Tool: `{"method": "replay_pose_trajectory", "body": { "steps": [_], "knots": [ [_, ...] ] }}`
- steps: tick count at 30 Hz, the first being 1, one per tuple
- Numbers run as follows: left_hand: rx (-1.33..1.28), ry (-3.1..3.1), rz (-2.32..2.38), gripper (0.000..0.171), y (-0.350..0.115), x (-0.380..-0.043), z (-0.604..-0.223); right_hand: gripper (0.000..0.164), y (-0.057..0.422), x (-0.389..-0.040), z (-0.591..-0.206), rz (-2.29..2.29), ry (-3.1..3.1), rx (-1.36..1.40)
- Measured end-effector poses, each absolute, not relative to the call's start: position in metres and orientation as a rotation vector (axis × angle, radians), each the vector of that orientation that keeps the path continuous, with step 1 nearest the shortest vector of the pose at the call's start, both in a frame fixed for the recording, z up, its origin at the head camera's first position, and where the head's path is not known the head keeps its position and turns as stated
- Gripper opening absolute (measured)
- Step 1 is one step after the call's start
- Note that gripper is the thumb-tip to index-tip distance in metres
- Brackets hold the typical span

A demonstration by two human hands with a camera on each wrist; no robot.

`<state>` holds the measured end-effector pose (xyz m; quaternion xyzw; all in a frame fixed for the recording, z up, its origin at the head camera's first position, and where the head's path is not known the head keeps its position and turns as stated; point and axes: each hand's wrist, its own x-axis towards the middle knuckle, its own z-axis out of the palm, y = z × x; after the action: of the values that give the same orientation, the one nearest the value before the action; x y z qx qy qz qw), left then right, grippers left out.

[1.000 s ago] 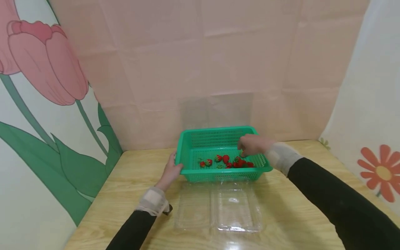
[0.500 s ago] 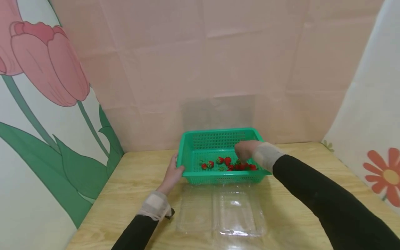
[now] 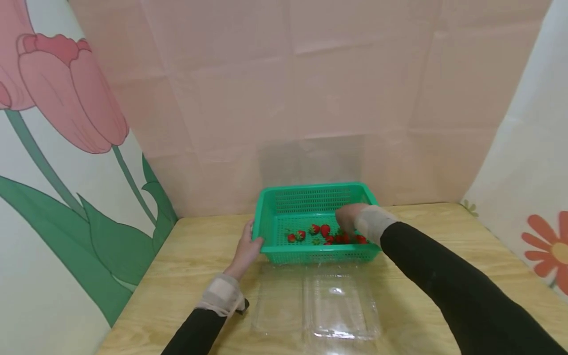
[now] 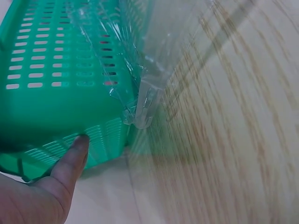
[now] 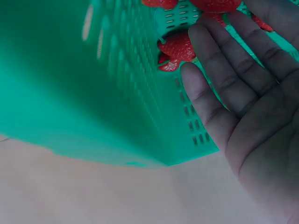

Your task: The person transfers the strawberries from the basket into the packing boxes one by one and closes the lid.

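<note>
A green plastic basket [image 3: 319, 255] with slotted walls stands on the table, holding several red strawberries [image 3: 325, 230] with green leaves, mostly toward its near right. My left hand [image 3: 245, 250] grips the basket's left side. In the left wrist view its thumb [image 4: 74, 156] lies against the green wall. Reaching over the right end, my right hand [image 3: 349, 214] is down inside the basket among the strawberries. The right wrist view shows its fingers [image 5: 229, 88] extended and slightly spread, the fingertips right at a strawberry [image 5: 180, 46].
In front of the basket lies a clear plastic clamshell box [image 3: 339, 305], opened flat with its two halves side by side. Its edge overlaps the basket in the left wrist view. A pink covered wall [image 3: 310, 88] rises behind the wooden table [image 3: 186, 276].
My right hand has come down from above the strawberries into the pile at the basket's right. My left hand stays at the basket's left side, and the head view has shifted slightly.
</note>
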<state>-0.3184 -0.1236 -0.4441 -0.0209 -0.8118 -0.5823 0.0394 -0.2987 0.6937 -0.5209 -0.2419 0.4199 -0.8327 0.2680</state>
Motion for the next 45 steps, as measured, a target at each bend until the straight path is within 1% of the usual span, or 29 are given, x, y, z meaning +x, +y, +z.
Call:
{"method": "replay_pose_trajectory", "body": {
  "steps": [2,3,4,5,8,10,11,14,16,18,19,21,26,33,38,42,45],
  "knots": [
    [-0.070,-2.485,-1.792,0.066,-0.123,-0.316,-0.444,0.057,0.693,-0.298,-0.523,-2.243,1.205,-0.701],
    [-0.072,-2.482,-1.792,0.066,-0.123,-0.315,-0.444,0.061,0.693,-0.298,-0.525,-2.237,1.262,-0.753],
    [-0.076,-2.482,-1.788,0.066,-0.123,-0.315,-0.444,0.065,0.692,-0.299,-0.526,-2.232,1.277,-0.794],
    [-0.075,-2.477,-1.790,0.066,-0.123,-0.315,-0.444,0.066,0.691,-0.300,-0.527,-2.243,1.212,-0.829],
    [-0.079,-2.472,-1.792,0.065,-0.124,-0.315,-0.445,0.058,0.689,-0.303,-0.526,-2.232,0.898,-0.893],
    [-0.086,-2.471,-1.795,0.065,-0.124,-0.315,-0.445,0.055,0.688,-0.302,-0.524,-2.227,0.825,-0.858],
    [-0.091,-2.469,-1.809,0.065,-0.123,-0.313,-0.441,0.056,0.686,-0.299,-0.525,-2.272,0.897,-0.880],
    [-0.114,-2.454,-1.843,0.066,-0.122,-0.314,-0.443,0.058,0.689,-0.293,-0.527,-2.316,1.226,-0.786],
    [-0.126,-2.446,-1.853,0.066,-0.122,-0.314,-0.444,0.063,0.688,-0.288,-0.531,-2.354,1.517,-0.725],
    [-0.134,-2.441,-1.851,0.067,-0.122,-0.316,-0.448,0.061,0.688,-0.286,-0.533,-2.352,1.628,-0.712],
    [-0.135,-2.441,-1.842,0.067,-0.122,-0.316,-0.449,0.065,0.686,-0.283,-0.534,-2.345,1.757,-0.725],
    [-0.122,-2.448,-1.825,0.067,-0.121,-0.315,-0.450,0.065,0.684,-0.280,-0.535,-2.318,1.944,-0.688],
    [-0.090,-2.455,-1.817,0.067,-0.120,-0.316,-0.451,0.063,0.685,-0.277,-0.534,-2.227,2.130,-0.570],
    [-0.093,-2.460,-1.828,0.068,-0.119,-0.317,-0.451,0.070,0.677,-0.267,-0.540,-2.293,2.172,-0.717],
    [-0.097,-2.467,-1.815,0.068,-0.119,-0.316,-0.452,0.071,0.674,-0.264,-0.536,-2.259,2.182,-0.690],
    [-0.089,-2.476,-1.803,0.068,-0.119,-0.315,-0.452,0.070,0.690,-0.273,-0.536,-2.145,2.127,-0.693],
    [-0.078,-2.480,-1.808,0.067,-0.119,-0.315,-0.452,0.069,0.705,-0.283,-0.540,-2.094,1.950,-0.770]
  ]
}}
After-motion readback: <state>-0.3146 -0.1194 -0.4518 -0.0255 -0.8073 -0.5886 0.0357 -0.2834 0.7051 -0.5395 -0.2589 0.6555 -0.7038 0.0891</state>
